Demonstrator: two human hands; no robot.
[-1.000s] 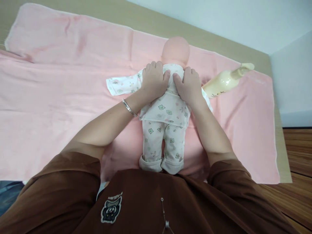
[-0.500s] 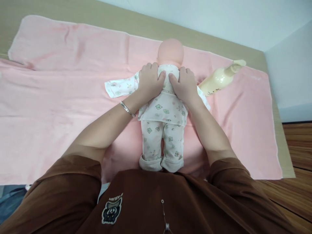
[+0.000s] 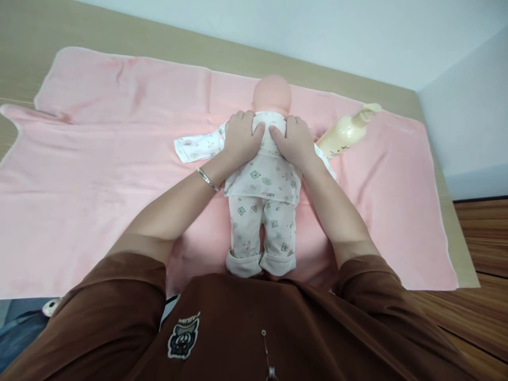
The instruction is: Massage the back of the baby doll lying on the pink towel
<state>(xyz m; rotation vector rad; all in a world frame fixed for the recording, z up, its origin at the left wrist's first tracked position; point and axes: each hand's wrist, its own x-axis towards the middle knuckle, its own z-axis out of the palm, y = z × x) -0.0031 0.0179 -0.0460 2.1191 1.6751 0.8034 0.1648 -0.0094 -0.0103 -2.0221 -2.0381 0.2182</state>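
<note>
pink towel [image 3: 99,174] is covering the wooden table [image 3: 119,37] by the wall, and the doll [image 3: 264,196] is lying on it right in front of you, seemingly face down. its long axis is running straight away from you, head far, feet touching your shirt. your left hand [image 3: 240,138] and right hand [image 3: 296,142] are resting palm down on its shoulders, one each side of the neck, equally near. fingers are lying together and curving over, thumbs pointing inward, pinching nothing. a bottle [image 3: 343,138] is lying just right of your right hand.
</note>
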